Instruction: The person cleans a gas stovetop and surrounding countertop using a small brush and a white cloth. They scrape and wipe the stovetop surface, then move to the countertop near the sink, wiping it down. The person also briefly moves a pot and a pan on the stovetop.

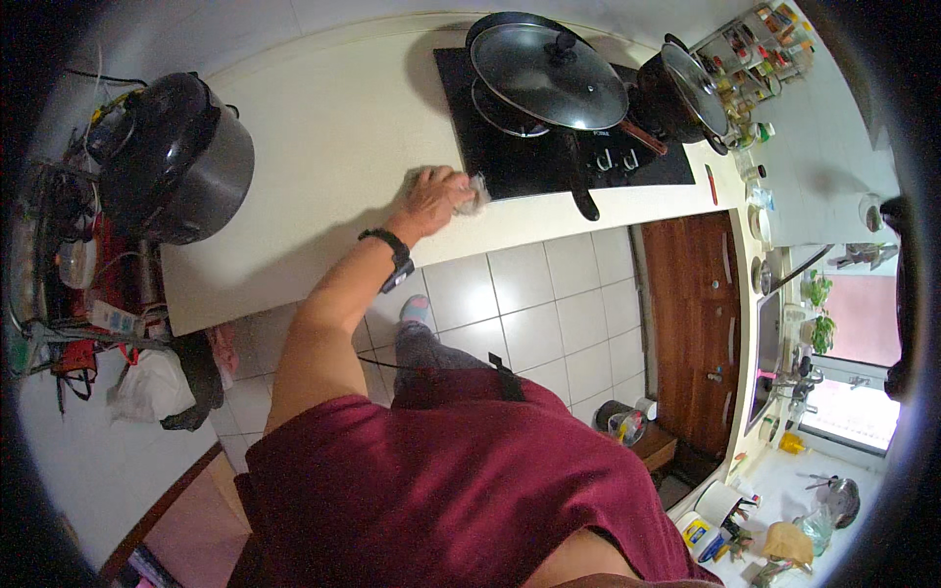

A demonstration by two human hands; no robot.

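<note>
My left hand [432,200], with a black watch [397,259] on its wrist, rests over the pale countertop [331,125]. Its fingers are closed on a crumpled, light grey cloth [474,195], which touches the counter at the near left corner of the black glass hob [514,173]. A frying pan with a glass lid [548,81] sits on the hob; its black handle [581,180] sticks out past the counter's front edge. My right hand is out of view.
Left on the counter stands a black electric pressure cooker [184,162]. A lidded dark pot [676,95] occupies the hob's right side, near spice jars [757,51]. A red-handled knife or similar tool [711,184] lies beyond it. Wooden cabinets [691,294] and a sink [766,353] are on the right.
</note>
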